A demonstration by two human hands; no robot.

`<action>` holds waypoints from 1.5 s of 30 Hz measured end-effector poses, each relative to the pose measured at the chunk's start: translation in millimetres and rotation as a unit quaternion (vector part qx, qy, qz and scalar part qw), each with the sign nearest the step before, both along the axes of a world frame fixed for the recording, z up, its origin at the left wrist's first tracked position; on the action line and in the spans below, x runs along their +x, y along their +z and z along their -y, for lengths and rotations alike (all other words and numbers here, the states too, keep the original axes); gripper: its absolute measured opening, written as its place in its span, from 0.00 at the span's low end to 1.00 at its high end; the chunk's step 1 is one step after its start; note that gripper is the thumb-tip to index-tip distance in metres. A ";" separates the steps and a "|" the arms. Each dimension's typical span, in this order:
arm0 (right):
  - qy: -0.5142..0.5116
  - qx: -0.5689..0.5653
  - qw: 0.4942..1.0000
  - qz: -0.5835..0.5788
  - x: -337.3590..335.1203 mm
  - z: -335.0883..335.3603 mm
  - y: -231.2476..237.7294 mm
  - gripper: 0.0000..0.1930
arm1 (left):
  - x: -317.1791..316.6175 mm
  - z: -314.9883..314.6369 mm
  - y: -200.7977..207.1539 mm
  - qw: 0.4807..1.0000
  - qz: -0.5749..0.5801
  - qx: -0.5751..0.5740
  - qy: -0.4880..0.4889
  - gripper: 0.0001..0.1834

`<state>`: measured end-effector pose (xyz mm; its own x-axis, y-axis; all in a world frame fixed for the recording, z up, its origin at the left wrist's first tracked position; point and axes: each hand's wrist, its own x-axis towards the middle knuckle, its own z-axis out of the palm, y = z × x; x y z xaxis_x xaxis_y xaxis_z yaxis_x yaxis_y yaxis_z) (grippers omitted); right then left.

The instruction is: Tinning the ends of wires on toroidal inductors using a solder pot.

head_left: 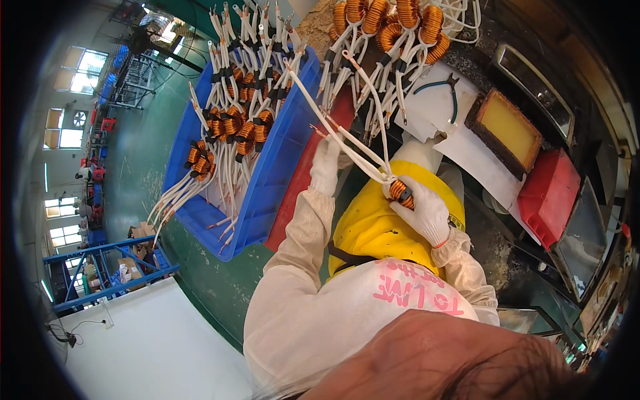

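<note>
My right hand (430,217), in a white knit glove, is closed round a copper-wound ring coil (401,192) over my lap. Several white insulated wires (363,158) with bare copper ends run from the coil up and to the left. My left hand (325,168), gloved too, has its fingers at the lower wires near their bare ends and seems to pinch them; its fingertips are partly hidden. Two longer wires stretch past it, toward the blue bin and the pile of coils. A yellow cloth (373,223) covers my lap beneath the coil.
To the left, a blue plastic bin (257,223) holds several coils with white leads. More coils (407,27) lie at the far side. On the right are pliers (453,97), a dark-rimmed tray with a yellow surface (510,133) and a red bin (550,193).
</note>
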<state>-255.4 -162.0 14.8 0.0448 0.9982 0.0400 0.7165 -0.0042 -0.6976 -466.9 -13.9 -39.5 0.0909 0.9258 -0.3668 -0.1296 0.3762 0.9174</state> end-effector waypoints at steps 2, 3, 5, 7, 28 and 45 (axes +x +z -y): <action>0.004 -0.006 1.000 0.003 0.3 -0.5 1.5 0.27 | -16.8 -8.1 1.1 0.998 -0.029 0.028 0.042 0.21; 0.004 -0.006 1.000 0.003 -0.4 0.2 2.0 0.27 | -18.7 -9.0 -0.3 0.998 -0.029 0.028 0.042 0.21; 0.001 0.008 1.000 0.015 0.6 -0.4 1.1 0.28 | -11.7 -11.7 17.6 0.995 -0.032 0.076 0.053 0.19; 0.008 0.012 0.999 0.038 -1.0 -0.9 -3.9 0.28 | -6.7 -14.7 29.8 0.994 -0.046 0.080 0.058 0.18; 0.013 0.019 0.995 0.099 -9.7 -1.4 0.5 0.28 | 14.4 -49.0 -4.3 0.997 0.018 -0.036 0.066 0.30; -0.001 0.005 0.999 0.043 3.1 -8.2 -4.1 0.27 | -44.4 -41.8 48.1 0.987 0.014 0.140 0.072 0.22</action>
<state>-252.3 -153.8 10.7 0.0433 0.9976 0.0537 0.7743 0.0004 -0.6328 -511.4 27.9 8.6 -0.0430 0.9946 -0.0945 -0.1900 0.0847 0.9781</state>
